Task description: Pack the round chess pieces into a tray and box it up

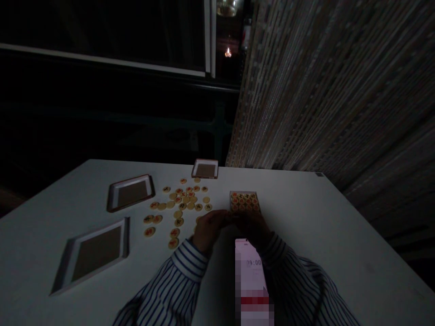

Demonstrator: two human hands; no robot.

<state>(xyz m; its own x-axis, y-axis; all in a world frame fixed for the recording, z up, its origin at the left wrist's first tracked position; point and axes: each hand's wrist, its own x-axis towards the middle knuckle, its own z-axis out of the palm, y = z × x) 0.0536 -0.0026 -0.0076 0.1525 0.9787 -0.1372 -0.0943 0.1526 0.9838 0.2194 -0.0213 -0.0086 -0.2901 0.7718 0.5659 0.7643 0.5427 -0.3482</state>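
Round yellowish game discs point(180, 201) with red and dark marks lie scattered on the white table point(322, 235). A small box point(244, 201) filled with such discs in rows stands just beyond my hands. My left hand point(210, 228) and my right hand point(253, 228) rest close together at the box's near edge, fingers curled; the light is too dim to show what they hold. Both arms wear striped sleeves. A pink phone point(253, 280) stands upright between my forearms.
Three shallow empty trays lie on the table: one at the near left point(93, 253), one farther back point(131, 192), a small one at the far edge point(205, 168). A woven blind point(340, 90) hangs on the right. The room behind is dark.
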